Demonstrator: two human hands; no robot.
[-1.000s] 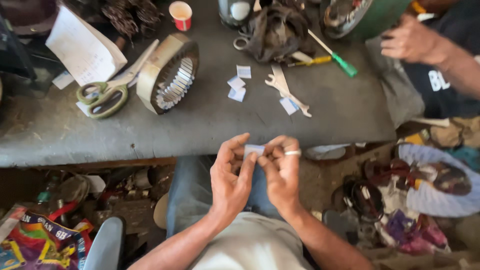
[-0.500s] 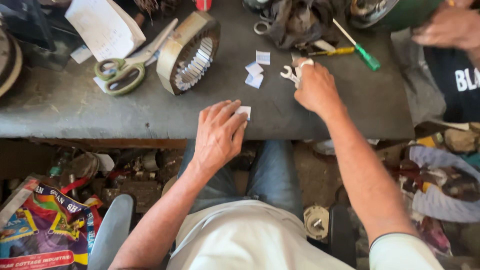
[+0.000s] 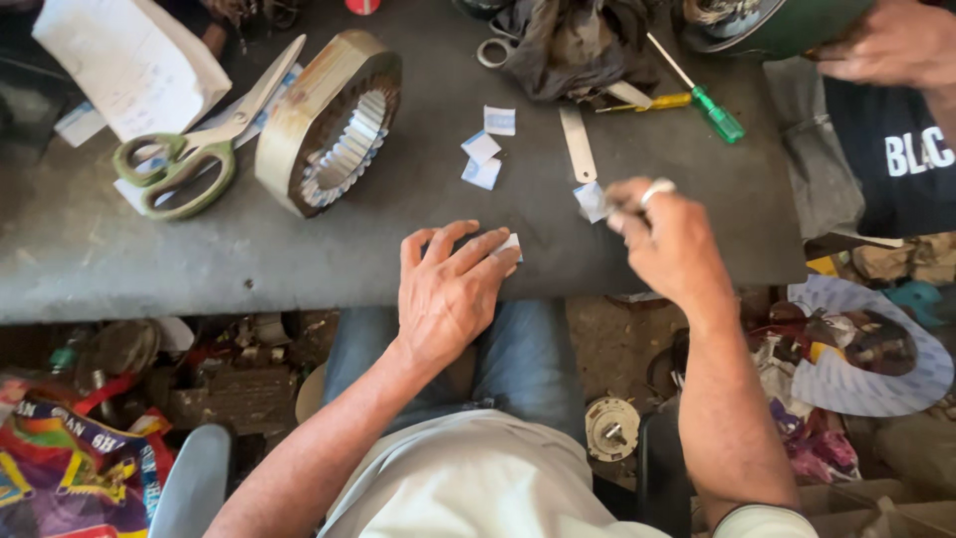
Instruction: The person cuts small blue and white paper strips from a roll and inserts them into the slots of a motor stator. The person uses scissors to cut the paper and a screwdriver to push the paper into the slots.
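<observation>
View: you look down from your head onto a dark grey table (image 3: pixel 119 269) with your lap below its near edge.
Left hand: your left hand (image 3: pixel 448 289) lies flat near the table's front edge, fingers spread, pressing down a small white paper slip (image 3: pixel 512 244) that peeks out at your fingertips.
Right hand: your right hand (image 3: pixel 662 239) hovers just right of the left, fingers pinched shut on a second small paper piece (image 3: pixel 592 200); a ring shows on one finger.
Flat metal strip: a pale strip (image 3: pixel 577 142) lies just beyond the pinched paper piece, and the two touch or overlap at the strip's near end.
Loose slips: three more small paper squares (image 3: pixel 485 157) lie together mid-table, well beyond your left hand.
Metal ring: a toothed stator ring (image 3: pixel 329 125) stands on edge at left of the squares.
Scissors: green-handled scissors (image 3: pixel 194 149) lie beside the ring, on white paper sheets (image 3: pixel 129 65).
Screwdriver: a green-handled screwdriver (image 3: pixel 702 95) lies at the far right, near a dark cloth (image 3: pixel 573 45).
Other person: another person's hand (image 3: pixel 891 40) grips a green round object (image 3: pixel 787 25) at the top right corner.
Open room: bare tabletop runs along the front edge at left of your left hand, and between your two hands.
Edges: both of your hands work close to the front edge; the table's right edge is just past your right hand.
</observation>
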